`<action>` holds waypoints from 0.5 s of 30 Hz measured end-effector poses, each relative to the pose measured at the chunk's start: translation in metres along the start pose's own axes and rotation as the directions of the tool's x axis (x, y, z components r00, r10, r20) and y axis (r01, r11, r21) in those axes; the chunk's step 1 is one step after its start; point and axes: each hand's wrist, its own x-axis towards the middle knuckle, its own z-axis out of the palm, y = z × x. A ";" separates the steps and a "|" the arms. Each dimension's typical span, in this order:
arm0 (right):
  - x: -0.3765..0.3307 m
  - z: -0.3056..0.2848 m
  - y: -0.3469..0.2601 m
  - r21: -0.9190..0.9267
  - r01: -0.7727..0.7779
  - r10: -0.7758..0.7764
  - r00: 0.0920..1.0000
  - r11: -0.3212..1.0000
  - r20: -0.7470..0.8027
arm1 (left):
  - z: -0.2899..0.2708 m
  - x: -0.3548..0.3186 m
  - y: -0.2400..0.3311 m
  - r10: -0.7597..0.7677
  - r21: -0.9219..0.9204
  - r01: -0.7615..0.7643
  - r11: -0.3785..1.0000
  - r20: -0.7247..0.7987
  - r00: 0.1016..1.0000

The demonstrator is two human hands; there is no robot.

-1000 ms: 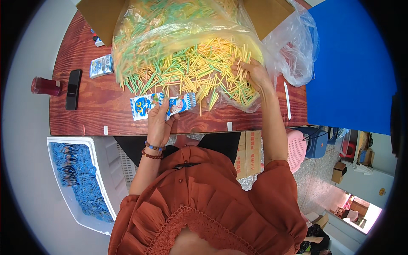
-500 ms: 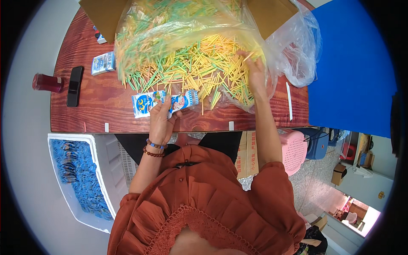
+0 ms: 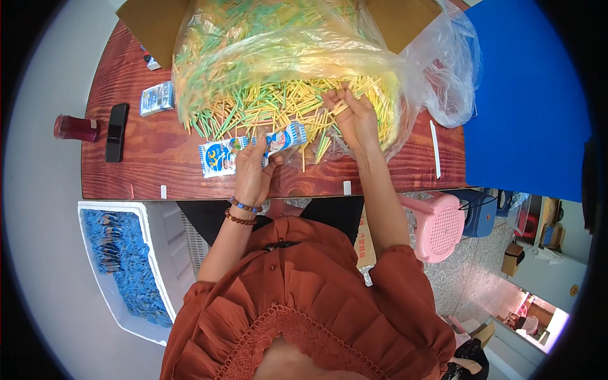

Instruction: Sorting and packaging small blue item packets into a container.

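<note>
Near the table's front edge, my left hand (image 3: pixel 256 168) is closed on a small blue-and-white packet (image 3: pixel 286 138), its thumb on top. A second blue-and-white packet (image 3: pixel 218 157) lies flat against that hand's left side; whether the fingers also grip it I cannot tell. My right hand (image 3: pixel 358 123) is over the right part of a heap of thin yellow, green and orange sticks (image 3: pixel 278 104). Its fingertips are pinched together on what look like yellow sticks. The heap spills from a large clear plastic bag (image 3: pixel 297 54), whose film covers its far part.
Brown cardboard flaps (image 3: pixel 405 22) flank the bag. On the table's left are a small blue-and-white pack (image 3: pixel 156 99), a black phone (image 3: pixel 115 133) and a dark red jar (image 3: pixel 76 127). A white foam box (image 3: pixel 152 253) holding blue packets stands below left; a pink stool (image 3: pixel 440 231) stands right.
My right hand has drawn left and slightly nearer, from the heap's right edge toward the packet. The left hand's packet has tilted up at its right end and shifted right.
</note>
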 end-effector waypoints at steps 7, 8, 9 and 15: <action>-0.021 0.041 0.008 0.099 0.027 -0.032 0.998 0.995 0.047 | 0.003 0.002 0.001 0.054 -0.022 -0.054 0.998 0.001 0.999; -0.027 0.051 0.007 0.047 0.059 -0.061 0.997 0.997 0.047 | 0.006 0.003 0.000 0.083 -0.015 -0.083 0.996 -0.004 0.997; -0.032 0.059 0.008 0.052 0.056 -0.058 0.997 0.997 0.051 | 0.007 0.003 -0.001 0.089 -0.012 -0.089 0.996 -0.008 0.996; -0.047 0.093 0.009 -0.148 0.345 -0.310 0.925 0.927 0.219 | 0.012 0.004 0.001 0.127 -0.023 -0.127 0.992 -0.020 0.992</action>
